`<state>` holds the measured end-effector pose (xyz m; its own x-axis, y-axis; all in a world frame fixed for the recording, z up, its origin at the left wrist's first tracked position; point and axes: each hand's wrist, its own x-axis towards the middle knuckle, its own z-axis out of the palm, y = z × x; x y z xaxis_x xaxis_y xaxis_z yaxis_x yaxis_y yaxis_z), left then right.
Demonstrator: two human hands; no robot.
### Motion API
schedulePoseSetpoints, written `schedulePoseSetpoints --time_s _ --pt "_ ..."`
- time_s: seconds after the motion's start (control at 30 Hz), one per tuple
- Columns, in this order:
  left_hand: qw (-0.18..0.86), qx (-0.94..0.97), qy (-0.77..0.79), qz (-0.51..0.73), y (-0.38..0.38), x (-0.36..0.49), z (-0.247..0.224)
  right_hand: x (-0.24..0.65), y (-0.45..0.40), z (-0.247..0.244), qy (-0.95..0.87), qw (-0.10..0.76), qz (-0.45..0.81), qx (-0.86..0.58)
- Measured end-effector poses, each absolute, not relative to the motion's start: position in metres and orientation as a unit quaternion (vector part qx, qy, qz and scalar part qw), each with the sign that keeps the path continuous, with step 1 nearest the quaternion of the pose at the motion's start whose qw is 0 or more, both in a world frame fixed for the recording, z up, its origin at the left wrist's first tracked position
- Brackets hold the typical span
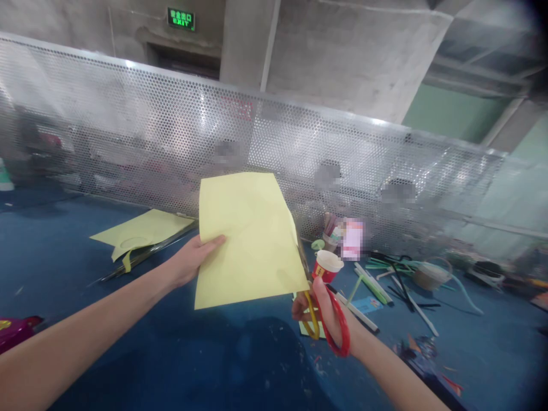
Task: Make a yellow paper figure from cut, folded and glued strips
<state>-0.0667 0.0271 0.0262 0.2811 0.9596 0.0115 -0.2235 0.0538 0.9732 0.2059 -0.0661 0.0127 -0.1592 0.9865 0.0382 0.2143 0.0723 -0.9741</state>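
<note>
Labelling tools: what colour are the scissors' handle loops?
One red loop, one yellow loop; best seen in the head view.

Plain pale-yellow paper (248, 240), red-and-yellow scissor handles (343, 328), red-and-white cup (324, 272), blue surface (192, 354), silver hole-dotted panel (171, 131)

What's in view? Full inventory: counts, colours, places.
Work surface: 1, blue, foreground
Held sheet: 1, pale yellow, centre
Scissors: 1, red and yellow handles, held sheet's right side
Lying paper: at least 1, pale yellow, left
Paper cup: 1, white and red, right of held sheet
Rods: several, green, white, black, right
Round tub: 1, greyish, right
Pixelated panel: 1, pink, behind cup
Purple object: 1, purple, left edge, cut off
Clutter: count unclear, mixed, lower right
Perforated partition: 1 run, silver, behind
Exit sign: 1, green, upper left
Left hand: 1, bare, gripping held sheet's left edge
Right hand: 1, bare, in scissors' handles
</note>
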Motion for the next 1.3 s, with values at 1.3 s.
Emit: schedulePoseSetpoints --time_s 1.3 --pt "0.639 0.494 0.348 0.476 0.021 -0.061 0.030 0.198 -0.066 0.008 -0.549 0.471 0.445 -0.529"
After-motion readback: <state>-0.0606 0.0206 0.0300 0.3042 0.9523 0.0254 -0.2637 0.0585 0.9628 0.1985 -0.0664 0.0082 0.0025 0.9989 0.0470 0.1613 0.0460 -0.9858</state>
